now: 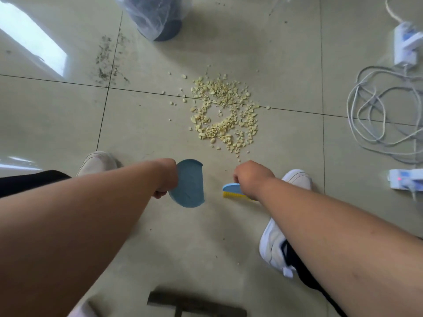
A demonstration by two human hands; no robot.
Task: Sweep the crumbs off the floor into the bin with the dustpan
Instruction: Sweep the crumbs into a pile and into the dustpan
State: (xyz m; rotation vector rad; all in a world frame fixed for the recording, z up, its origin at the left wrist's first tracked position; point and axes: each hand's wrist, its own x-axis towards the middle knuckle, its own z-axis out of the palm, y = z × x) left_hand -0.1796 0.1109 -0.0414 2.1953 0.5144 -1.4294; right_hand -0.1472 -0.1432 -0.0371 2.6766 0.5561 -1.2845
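Observation:
A pile of pale yellow crumbs lies on the tiled floor ahead of me, with a few strays around it. My left hand grips a small blue dustpan, held above the floor short of the pile. My right hand grips a small brush with a blue back and yellow bristles, also short of the pile. The dark bin, lined with a clear plastic bag, stands beyond the crumbs at the top of the view.
My two white shoes stand either side of the hands. White cables and power strips lie on the right. Dark dust specks mark the floor at the upper left. A dark object sits at the bottom edge.

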